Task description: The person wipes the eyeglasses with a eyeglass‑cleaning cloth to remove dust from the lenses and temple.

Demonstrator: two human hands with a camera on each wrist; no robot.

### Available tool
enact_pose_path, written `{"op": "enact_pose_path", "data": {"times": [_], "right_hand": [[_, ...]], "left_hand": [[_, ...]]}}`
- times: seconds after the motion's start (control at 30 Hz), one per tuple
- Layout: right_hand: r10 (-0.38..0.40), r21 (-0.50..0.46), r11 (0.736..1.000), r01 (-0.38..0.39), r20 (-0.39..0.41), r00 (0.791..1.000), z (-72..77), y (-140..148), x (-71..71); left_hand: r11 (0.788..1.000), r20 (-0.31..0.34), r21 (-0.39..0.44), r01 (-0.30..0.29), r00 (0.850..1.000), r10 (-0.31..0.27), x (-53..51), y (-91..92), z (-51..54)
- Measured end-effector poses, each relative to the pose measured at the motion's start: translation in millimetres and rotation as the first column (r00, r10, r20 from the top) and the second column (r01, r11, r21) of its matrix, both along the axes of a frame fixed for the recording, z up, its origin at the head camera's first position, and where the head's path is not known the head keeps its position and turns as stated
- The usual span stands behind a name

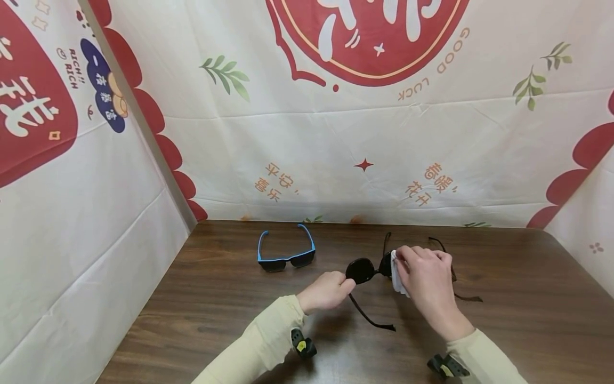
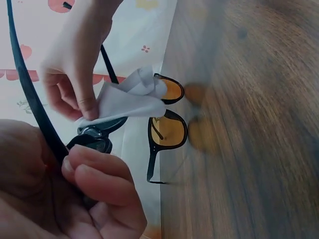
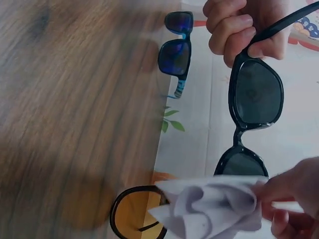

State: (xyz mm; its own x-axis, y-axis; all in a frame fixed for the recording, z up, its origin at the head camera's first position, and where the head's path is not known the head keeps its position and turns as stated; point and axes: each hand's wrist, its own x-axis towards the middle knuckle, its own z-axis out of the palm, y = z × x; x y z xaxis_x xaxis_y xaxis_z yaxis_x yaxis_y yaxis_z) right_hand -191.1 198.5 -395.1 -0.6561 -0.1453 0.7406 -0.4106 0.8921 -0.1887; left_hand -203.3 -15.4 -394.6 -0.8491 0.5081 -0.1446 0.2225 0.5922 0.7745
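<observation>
In the head view, my left hand [image 1: 326, 291] grips a pair of black sunglasses [image 1: 360, 271] by the left hinge, above the wooden table. One temple of the sunglasses hangs down toward me. My right hand [image 1: 427, 280] pinches a white cloth [image 1: 398, 277] over the other lens. The right wrist view shows the folded cloth [image 3: 209, 206] against that lens, covering part of it, while the nearer-to-left-hand lens [image 3: 258, 94] is uncovered. In the left wrist view, fingers of my left hand [image 2: 104, 184] curl round the frame by the temple.
Blue-framed sunglasses [image 1: 288, 260] with dark lenses stand on the table [image 1: 230, 309], left of my hands. Black-framed glasses with yellow lenses [image 2: 169, 132] stand on the table beyond my right hand, mostly hidden in the head view. A printed white cloth wall [image 1: 336, 186] rises behind the table.
</observation>
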Motion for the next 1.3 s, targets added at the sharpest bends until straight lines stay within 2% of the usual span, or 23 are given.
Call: {"op": "enact_pose_path", "data": {"times": [0.07, 0.13, 0.27, 0.37, 0.5, 0.63, 0.73, 0.8, 0.93, 1.03, 1.17, 1.3], "right_hand": [[0.038, 0.017, 0.999, -0.038, 0.000, 0.999, 1.2, -1.3, -1.3], [0.063, 0.032, 0.997, -0.064, 0.031, 0.998, 2.8, -2.5, -1.4], [0.066, 0.094, 0.992, -0.084, 0.173, 0.983, 5.6, -2.8, 1.0], [0.039, 0.172, 0.981, -0.086, 0.259, 0.965, 6.6, -0.4, 3.3], [-0.036, 0.257, 0.966, -0.042, 0.291, 0.956, 6.6, 5.2, 5.8], [-0.110, 0.264, 0.964, 0.027, 0.306, 0.946, 4.5, 10.2, 6.5], [-0.111, 0.220, 0.974, 0.045, 0.297, 0.948, 1.5, 12.4, 5.7], [-0.096, 0.185, 0.982, 0.047, 0.266, 0.959, -0.3, 13.5, 5.0], [-0.063, 0.108, 0.993, 0.048, 0.139, 0.988, -2.0, 14.2, 3.0], [-0.040, 0.063, 0.997, 0.037, 0.055, 0.998, -1.7, 13.6, 1.4], [0.015, 0.031, 0.999, -0.016, 0.018, 1.000, -0.9, 10.9, -1.4], [0.124, 0.035, 0.992, -0.124, 0.003, 0.992, -1.0, 8.5, -4.1]], "left_hand": [[1.000, -0.003, 0.020, -0.009, 1.000, 0.009, 0.2, 0.7, 0.2], [0.999, -0.003, 0.040, -0.023, 1.000, 0.023, 0.4, 1.3, -0.4], [0.997, -0.009, 0.061, -0.049, 0.999, 0.050, 0.5, 1.8, -4.3], [0.998, -0.035, 0.051, -0.039, 0.999, 0.041, 0.3, 2.0, -7.2], [0.999, -0.029, 0.047, -0.017, 0.999, 0.019, 1.4, 2.0, -7.1], [1.000, -0.027, 0.025, -0.003, 1.000, 0.004, 2.4, 2.4, -7.3], [1.000, -0.047, 0.002, 0.009, 0.999, -0.009, 2.9, 3.4, -7.8], [1.000, -0.053, -0.002, 0.010, 0.999, -0.010, 3.2, 4.3, -7.3], [1.000, -0.050, -0.007, 0.012, 0.999, -0.012, 3.4, 5.2, -5.6], [1.000, -0.036, -0.003, 0.016, 0.999, -0.016, 3.3, 5.2, -5.1], [1.000, -0.017, 0.013, 0.013, 1.000, -0.013, 4.2, 5.2, -4.6], [1.000, -0.011, 0.031, -0.003, 1.000, 0.004, 4.9, 5.8, -4.1]]}}
